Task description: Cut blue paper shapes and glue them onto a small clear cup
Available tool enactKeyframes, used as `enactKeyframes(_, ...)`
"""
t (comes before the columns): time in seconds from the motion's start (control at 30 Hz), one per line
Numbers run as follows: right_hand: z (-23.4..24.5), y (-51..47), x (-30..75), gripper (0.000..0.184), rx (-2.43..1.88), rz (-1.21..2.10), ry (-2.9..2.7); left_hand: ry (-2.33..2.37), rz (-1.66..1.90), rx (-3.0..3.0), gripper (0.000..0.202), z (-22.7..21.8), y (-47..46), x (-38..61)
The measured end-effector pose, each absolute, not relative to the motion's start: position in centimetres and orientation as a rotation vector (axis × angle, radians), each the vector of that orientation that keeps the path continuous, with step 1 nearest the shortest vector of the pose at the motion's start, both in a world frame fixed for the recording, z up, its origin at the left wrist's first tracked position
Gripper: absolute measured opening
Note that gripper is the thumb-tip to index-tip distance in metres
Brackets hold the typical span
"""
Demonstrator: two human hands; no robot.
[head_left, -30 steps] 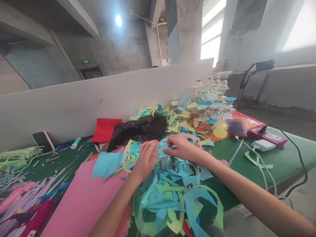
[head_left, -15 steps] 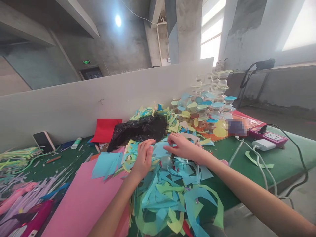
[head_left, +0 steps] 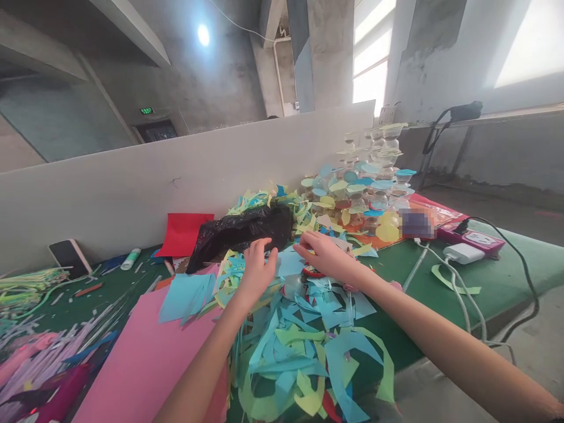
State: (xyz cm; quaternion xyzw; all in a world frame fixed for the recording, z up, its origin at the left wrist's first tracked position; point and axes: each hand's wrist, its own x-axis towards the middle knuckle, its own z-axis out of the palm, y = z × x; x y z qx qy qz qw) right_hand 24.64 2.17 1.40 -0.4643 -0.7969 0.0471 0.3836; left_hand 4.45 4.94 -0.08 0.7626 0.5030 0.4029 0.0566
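My left hand (head_left: 259, 271) hangs with its fingers apart over the paper scraps, just in front of a crumpled black plastic bag (head_left: 240, 230). It holds nothing. My right hand (head_left: 324, 256) rests its fingertips on the scraps and also holds nothing I can see. Between my hands lies a light blue paper piece (head_left: 289, 264). Below it sits a transparent plastic ball (head_left: 293, 286), and a small red-rimmed item (head_left: 314, 271) is partly hidden under my right hand. A large heap of blue and green paper scraps (head_left: 299, 352) spreads towards me.
A pink paper sheet (head_left: 141, 358) and a red sheet (head_left: 183, 235) lie left. Stacked transparent cups with paper discs (head_left: 365, 182) stand behind. On the green table (head_left: 493, 279) are a phone (head_left: 68, 258), a glue stick (head_left: 131, 258), a power strip (head_left: 471, 237) and a charger (head_left: 458, 253). A white partition (head_left: 132, 194) runs behind.
My left hand has lifted off the blue paper and moved back towards the black bag. A red-rimmed item now shows by my right hand, and the view has shifted slightly.
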Motion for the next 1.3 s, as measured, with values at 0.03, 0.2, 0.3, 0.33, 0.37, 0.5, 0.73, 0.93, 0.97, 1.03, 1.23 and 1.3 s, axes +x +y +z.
enactKeyframes(0.03, 1.4, 2.2, 24.6, 0.027, -1.174, 0.120, -2.032, 1.548, 1.192, 2.337, 0.025, 0.0, 5.0, 4.4)
enactKeyframes(0.2, 1.5, 2.0, 24.5, 0.029, -1.187, 0.115, -2.034, 1.643, 0.988, 2.374, 0.028, 1.0, 4.9, 3.6)
enactKeyframes(0.3, 1.6, 2.0, 24.5, 0.030, -1.203, 0.106, -2.044, 1.691, 0.962, 2.372, 0.029, 1.8, 5.0, 3.7)
enactKeyframes(0.33, 1.5, 2.0, 24.5, 0.030, -1.202, 0.096, -2.043, 1.707, 0.969, 2.379, 0.029, 1.9, 5.0, 3.9)
enactKeyframes(0.37, 1.5, 2.0, 24.5, 0.030, -1.200, 0.088, -2.042, 1.722, 0.972, 2.392, 0.029, 2.0, 5.0, 4.1)
enactKeyframes(0.5, 1.4, 2.2, 24.5, 0.029, -1.195, 0.076, -2.033, 1.728, 0.912, 2.514, 0.030, 1.2, 5.0, 4.8)
enactKeyframes(0.73, 1.5, 2.1, 24.6, 0.028, -1.207, 0.090, -2.038, 1.670, 0.855, 2.643, 0.032, 0.6, 5.4, 4.6)
enactKeyframes(0.93, 1.5, 2.0, 24.5, 0.028, -1.233, 0.079, -2.042, 1.630, 0.883, 2.589, 0.030, 0.3, 5.9, 4.9)
enactKeyframes(0.97, 1.5, 2.0, 24.5, 0.028, -1.237, 0.088, -2.041, 1.623, 0.841, 2.569, 0.030, 0.3, 5.9, 4.9)
enactKeyframes(1.03, 1.6, 2.0, 24.5, 0.028, -1.237, 0.097, -2.039, 1.624, 0.776, 2.525, 0.031, 0.2, 6.0, 4.9)
enactKeyframes(1.23, 1.5, 2.1, 24.6, 0.030, -1.241, 0.051, -2.041, 1.644, 0.888, 2.475, 0.033, 0.4, 7.0, 4.8)
enactKeyframes(1.3, 1.5, 2.1, 24.5, 0.031, -1.252, 0.053, -2.039, 1.629, 0.872, 2.499, 0.033, 0.1, 7.1, 5.0)
